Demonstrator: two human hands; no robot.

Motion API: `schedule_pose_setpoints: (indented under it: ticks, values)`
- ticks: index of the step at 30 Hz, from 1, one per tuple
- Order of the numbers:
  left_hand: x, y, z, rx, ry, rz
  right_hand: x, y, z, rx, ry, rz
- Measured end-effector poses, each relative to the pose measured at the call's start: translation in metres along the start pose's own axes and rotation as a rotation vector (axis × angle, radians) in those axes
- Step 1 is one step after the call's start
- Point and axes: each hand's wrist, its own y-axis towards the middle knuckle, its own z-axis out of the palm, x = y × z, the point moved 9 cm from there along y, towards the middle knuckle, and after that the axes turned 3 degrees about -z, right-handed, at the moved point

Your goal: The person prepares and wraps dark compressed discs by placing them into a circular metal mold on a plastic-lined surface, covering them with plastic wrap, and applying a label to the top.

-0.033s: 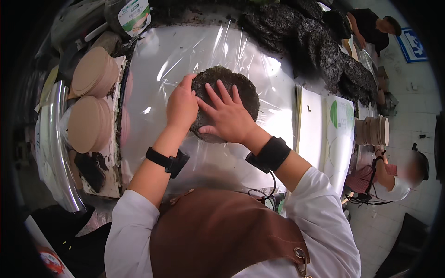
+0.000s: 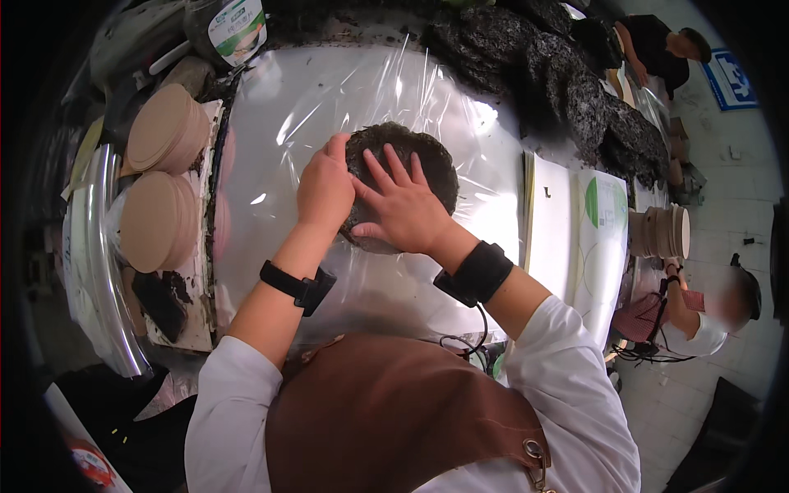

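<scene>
Beneath my hands lies a round, dark sheet of dried seaweed [image 2: 440, 168] with an uneven edge, on shiny clear plastic film [image 2: 267, 148]. My left hand [image 2: 323, 191] is closed at the sheet's left edge, its fingers curled and partly hidden, gripping the rim. My right hand [image 2: 409, 215] rests flat on the seaweed with its fingers spread, covering its lower middle. The two hands meet at the sheet's left side.
Stacks of pinkish round discs [image 2: 168, 130] stand at the left, beside a clear plastic roll [image 2: 115, 271]. Dark seaweed [image 2: 546, 70] is heaped at the far right. White sheets [image 2: 579, 234] lie on the right. Two other people [image 2: 694, 316] are beyond.
My left hand has shifted slightly to the right, and the left edge of the seaweed sheet has moved inward with it. My right hand stays spread on the sheet.
</scene>
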Motion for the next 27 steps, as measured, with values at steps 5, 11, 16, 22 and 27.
schedule_pose_setpoints:
  ticks: [5, 11, 16, 22, 27]
  values:
    - [-0.006, 0.001, 0.019, -0.154, 0.442, 0.267, -0.001, 0.013, 0.02, 0.112, 0.012, 0.019]
    - [0.029, -0.001, -0.075, -0.142, 0.0, 0.089, -0.012, -0.001, 0.032, 0.178, 0.024, 0.087]
    - [0.106, -0.019, -0.097, 0.013, 0.181, -0.364, 0.0, 0.008, 0.032, 0.192, 0.022, 0.048]
    - [0.081, -0.105, -0.149, -0.071, -0.279, -0.184, -0.004, -0.003, 0.026, 0.187, -0.042, 0.061]
    - [0.079, -0.203, -0.104, 0.117, -0.459, -0.228, 0.014, -0.013, 0.026, 0.184, -0.053, 0.036]
